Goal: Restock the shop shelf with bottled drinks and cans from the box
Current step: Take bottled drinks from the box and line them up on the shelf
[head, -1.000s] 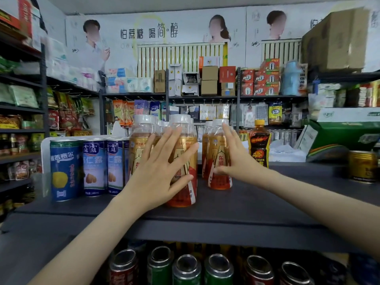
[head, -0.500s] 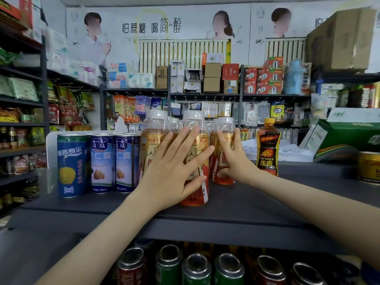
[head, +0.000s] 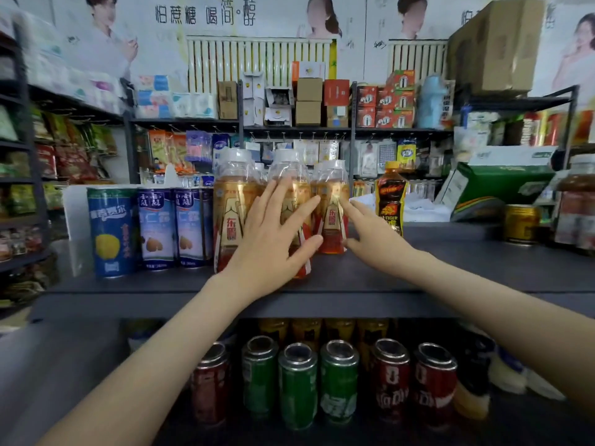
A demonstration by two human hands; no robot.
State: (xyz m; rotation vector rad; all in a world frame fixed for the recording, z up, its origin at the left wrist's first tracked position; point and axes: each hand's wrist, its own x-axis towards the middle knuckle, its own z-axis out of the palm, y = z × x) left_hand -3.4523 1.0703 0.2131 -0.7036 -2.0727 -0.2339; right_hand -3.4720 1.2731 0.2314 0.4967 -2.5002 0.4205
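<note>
Several amber drink bottles with white caps stand together on the dark top shelf (head: 450, 278). My left hand (head: 273, 239) lies flat with spread, straight fingers against the front middle bottle (head: 291, 188). Another bottle (head: 230, 214) stands just left of it. My right hand (head: 370, 236) has straight fingers touching the right side of the rightmost bottle (head: 333, 214). Three blue cans (head: 112, 230) stand in a row left of the bottles. The box is not in view.
A black Hi-Tiger bottle (head: 390, 201) stands right of my right hand. A gold can (head: 521, 223) and a green carton (head: 502, 188) sit farther right. Red and green cans (head: 297, 384) fill the lower shelf. Stocked shelves line the back wall and left side.
Both hands have pushed the amber bottles back and closer together on the shelf. My right hand slid from the bottle's front to its right side. The camera moved nearer and tilted down.
</note>
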